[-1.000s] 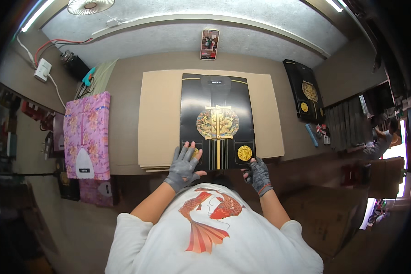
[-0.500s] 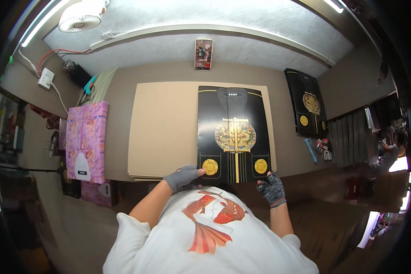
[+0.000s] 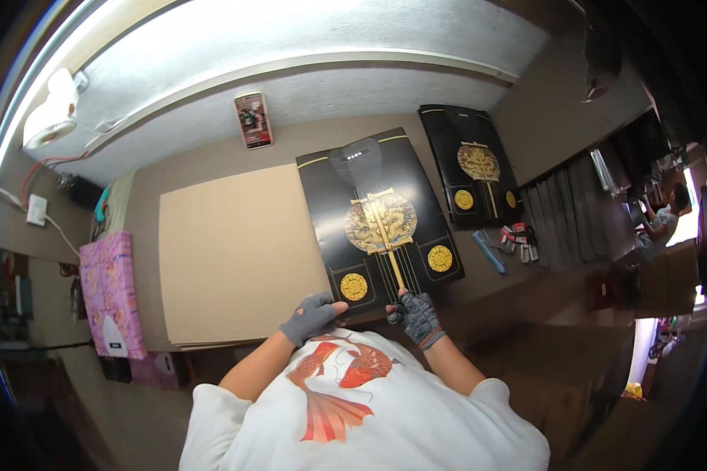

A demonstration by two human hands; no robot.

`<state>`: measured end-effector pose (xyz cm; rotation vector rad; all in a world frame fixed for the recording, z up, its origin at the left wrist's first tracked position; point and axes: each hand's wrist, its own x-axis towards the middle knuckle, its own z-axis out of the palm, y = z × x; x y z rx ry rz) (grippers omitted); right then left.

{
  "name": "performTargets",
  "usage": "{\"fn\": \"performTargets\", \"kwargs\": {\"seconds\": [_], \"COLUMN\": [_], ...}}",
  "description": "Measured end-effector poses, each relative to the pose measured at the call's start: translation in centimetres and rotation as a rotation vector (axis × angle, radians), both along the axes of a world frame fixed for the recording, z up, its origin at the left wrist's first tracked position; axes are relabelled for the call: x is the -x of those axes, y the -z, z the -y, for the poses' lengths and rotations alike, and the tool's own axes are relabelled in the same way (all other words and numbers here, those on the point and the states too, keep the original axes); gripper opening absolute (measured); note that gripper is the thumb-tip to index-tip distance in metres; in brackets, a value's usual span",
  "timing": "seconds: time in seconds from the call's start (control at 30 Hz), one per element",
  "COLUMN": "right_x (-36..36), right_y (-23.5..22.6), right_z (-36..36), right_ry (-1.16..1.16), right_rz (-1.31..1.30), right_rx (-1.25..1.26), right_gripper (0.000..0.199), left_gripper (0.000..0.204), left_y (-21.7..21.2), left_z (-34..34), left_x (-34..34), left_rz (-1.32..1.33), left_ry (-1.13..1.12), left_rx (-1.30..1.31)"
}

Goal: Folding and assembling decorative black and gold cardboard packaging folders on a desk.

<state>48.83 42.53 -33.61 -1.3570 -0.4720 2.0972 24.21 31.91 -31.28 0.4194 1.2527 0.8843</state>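
Observation:
A flat, glossy black packet (image 3: 353, 263) printed like a jacket, with a gold dragon medallion and two gold discs, lies tilted on the table before me. In a grey fingerless glove, my left hand (image 3: 313, 315) pinches its near left corner, thumb on top. My right hand (image 3: 420, 320), gloved in darker mottled grey, is closed on the near edge by the gold stripe. The fingers under the packet are hidden. Beside it on the left is a stack of plain tan cardboard sheets (image 3: 239, 243), partly covered by the packet's left side.
More black printed packets (image 3: 456, 141) lie at the far right. Near them are a light-blue tool (image 3: 489, 251), small red-and-white items (image 3: 518, 239) and dark strips (image 3: 565, 220). Pink patterned packets (image 3: 110, 290) stand at the left. A phone (image 3: 254, 122) leans at the back wall. Another person (image 3: 668, 216) sits far right.
The packet has shifted right off most of the cardboard and turned, its far edge tilting. My right hand has moved inward along the near edge. My view has swung right.

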Motion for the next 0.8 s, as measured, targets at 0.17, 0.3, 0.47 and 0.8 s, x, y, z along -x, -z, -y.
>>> {"fn": "performTargets", "kwargs": {"seconds": [0.17,0.3,0.47,0.8], "right_x": [-2.8,-8.7,-16.4,-12.0], "right_y": [-0.5,-0.7,4.7,10.0], "right_z": [-6.1,-17.0,-28.1,-28.9], "right_ry": [0.091,0.152,0.128,0.312], "right_rz": [-0.12,-0.149,-0.114,-0.045], "right_rx": [-0.107,-0.206,-0.206,-0.067], "right_gripper": [0.013,0.018,0.025,0.033], "left_gripper": [0.038,0.042,0.041,0.039], "left_y": [-1.4,-0.5,-0.6,-1.7], "left_z": [-3.0,-2.3,-0.9,6.4], "left_x": [-0.4,0.4,1.7,5.2], "left_rz": [0.07,-0.046,-0.181,-0.265], "left_ry": [-0.081,-0.078,-0.108,-0.465], "left_rx": [0.067,0.013,0.045,0.181]}}
